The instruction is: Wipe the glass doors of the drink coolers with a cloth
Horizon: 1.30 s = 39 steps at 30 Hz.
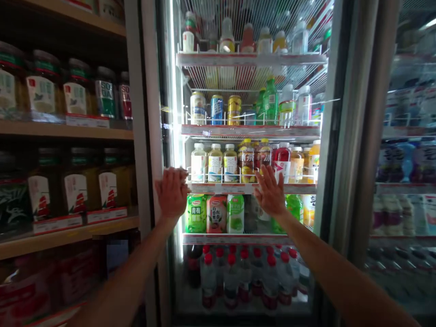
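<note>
My left hand (pixel 171 191) is raised at the left edge of a lit drinks fridge (pixel 250 188), its fingers stretched up and slightly blurred. It holds nothing that I can see. My right hand (pixel 270 190) is up before the middle of the fridge, fingers spread, with nothing in it. Behind it are brown tea bottles with yellow caps (pixel 246 161) and a red drink bottle (pixel 282 161). Faint reflections suggest a glass door in front of the shelves. Whether either hand touches the glass I cannot tell. Pale tea bottles (pixel 215 162) stand between the hands.
Wooden shelves (pixel 68 129) at left carry jars (pixel 42 84) and soda cans (pixel 106 95). Lower in the fridge are green and red drink packs (pixel 216 213) and several red-capped bottles (pixel 231 277). A metal upright (pixel 366 136) separates another fridge (pixel 405 186) at right.
</note>
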### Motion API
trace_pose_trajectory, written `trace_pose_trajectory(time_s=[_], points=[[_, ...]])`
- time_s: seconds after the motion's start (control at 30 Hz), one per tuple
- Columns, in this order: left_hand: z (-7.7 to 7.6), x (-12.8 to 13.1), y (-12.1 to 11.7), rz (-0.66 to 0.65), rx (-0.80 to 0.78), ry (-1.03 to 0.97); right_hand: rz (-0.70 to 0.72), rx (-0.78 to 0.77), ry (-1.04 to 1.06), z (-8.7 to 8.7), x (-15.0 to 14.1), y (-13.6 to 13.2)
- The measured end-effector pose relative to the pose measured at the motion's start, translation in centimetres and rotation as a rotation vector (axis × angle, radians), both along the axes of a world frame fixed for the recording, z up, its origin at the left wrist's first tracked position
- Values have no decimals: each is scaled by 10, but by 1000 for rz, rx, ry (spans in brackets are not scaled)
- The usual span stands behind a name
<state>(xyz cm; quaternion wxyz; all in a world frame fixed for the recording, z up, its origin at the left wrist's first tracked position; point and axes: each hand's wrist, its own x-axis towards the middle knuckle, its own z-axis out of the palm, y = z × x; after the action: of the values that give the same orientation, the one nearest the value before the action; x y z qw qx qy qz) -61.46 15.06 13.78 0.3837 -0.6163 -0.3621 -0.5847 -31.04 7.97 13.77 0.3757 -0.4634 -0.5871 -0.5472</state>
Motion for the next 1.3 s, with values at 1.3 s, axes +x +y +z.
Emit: trace_pose_trajectory(time_s=[1.3], points=[[15, 73, -15, -126, 71, 425, 18, 32, 8, -2, 2, -1]])
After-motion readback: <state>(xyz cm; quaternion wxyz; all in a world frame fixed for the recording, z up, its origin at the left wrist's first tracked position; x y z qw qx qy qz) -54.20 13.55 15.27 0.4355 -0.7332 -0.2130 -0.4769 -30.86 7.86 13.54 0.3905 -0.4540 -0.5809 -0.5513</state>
